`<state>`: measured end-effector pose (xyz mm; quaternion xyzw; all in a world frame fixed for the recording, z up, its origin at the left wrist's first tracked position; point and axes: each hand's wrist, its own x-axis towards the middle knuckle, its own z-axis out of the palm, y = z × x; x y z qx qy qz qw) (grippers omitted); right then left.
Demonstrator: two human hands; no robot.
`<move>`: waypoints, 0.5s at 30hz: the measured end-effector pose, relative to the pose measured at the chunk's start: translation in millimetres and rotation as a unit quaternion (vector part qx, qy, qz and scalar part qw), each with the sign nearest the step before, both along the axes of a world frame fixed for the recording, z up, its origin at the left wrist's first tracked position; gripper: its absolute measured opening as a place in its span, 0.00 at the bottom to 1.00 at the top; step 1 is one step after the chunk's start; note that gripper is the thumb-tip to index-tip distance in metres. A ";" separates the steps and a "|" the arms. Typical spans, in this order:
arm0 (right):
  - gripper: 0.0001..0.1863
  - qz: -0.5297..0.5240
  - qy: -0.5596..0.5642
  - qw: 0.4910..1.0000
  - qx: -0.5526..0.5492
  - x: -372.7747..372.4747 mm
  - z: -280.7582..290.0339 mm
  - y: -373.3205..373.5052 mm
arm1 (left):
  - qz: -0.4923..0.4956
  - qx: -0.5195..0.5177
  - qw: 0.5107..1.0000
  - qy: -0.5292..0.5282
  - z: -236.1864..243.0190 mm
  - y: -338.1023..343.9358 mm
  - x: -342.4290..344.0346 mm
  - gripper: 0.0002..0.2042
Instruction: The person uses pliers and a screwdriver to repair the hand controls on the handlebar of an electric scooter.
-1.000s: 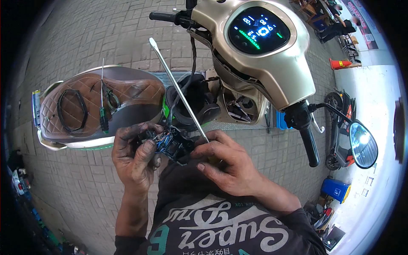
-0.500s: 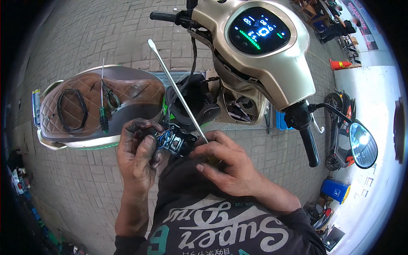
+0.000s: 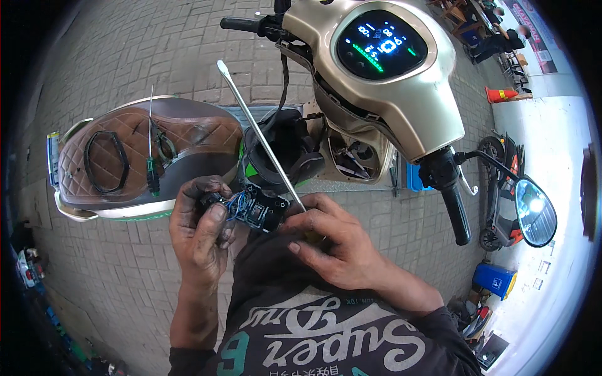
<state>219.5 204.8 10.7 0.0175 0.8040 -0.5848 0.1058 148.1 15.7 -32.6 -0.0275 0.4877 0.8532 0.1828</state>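
Note:
A small black circuit board (image 3: 266, 213) sits between my hands above my lap, with thin blue and white wires (image 3: 236, 205) running from its left side. My left hand (image 3: 202, 233) is closed, its thumb and fingers pinching a small dark part at the wires' end. In my right hand (image 3: 338, 241) is a long flat-blade screwdriver (image 3: 262, 141); its bare metal shaft points up and to the left, its handle mostly covered by the fingers. The right fingertips also touch the board's right edge.
A scooter's gold front (image 3: 407, 113) with a lit display stands ahead to the right. On its brown seat (image 3: 200, 135) at the left lie a black ring-shaped frame (image 3: 127, 164), a green-handled screwdriver (image 3: 152, 175) and pliers (image 3: 167, 147). Beyond the handlebar is a mirror (image 3: 535, 213).
The board has tilted, so more of its face shows and the bright glare on it is gone. My left hand has shifted slightly left. The right hand and screwdriver have hardly moved.

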 end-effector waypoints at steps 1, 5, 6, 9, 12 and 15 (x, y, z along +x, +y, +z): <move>0.13 -0.001 0.003 1.000 -0.002 0.2 -0.5 -0.2 | 0.000 0.000 1.000 0.000 -0.1 -0.1 0.2 0.14; 0.13 -0.001 0.001 1.000 -0.001 0.4 0.6 -0.9 | 0.000 -0.010 0.999 0.033 5.2 5.7 2.1 0.13; 0.13 -0.002 0.001 1.000 -0.005 0.2 0.6 -1.4 | 0.013 -0.038 0.998 0.041 6.9 7.6 2.8 0.12; 0.13 -0.001 0.003 1.000 -0.002 0.5 0.6 -1.2 | -0.003 -0.058 0.996 0.062 -6.6 -0.5 3.5 0.11; 0.13 0.000 0.002 1.000 0.005 1.2 0.6 -1.5 | 0.006 -0.029 0.999 0.028 -6.5 -0.9 2.4 0.11; 0.13 0.000 0.001 1.000 0.006 1.4 0.1 -1.6 | -0.002 -0.029 0.999 0.040 -4.5 -2.6 1.3 0.11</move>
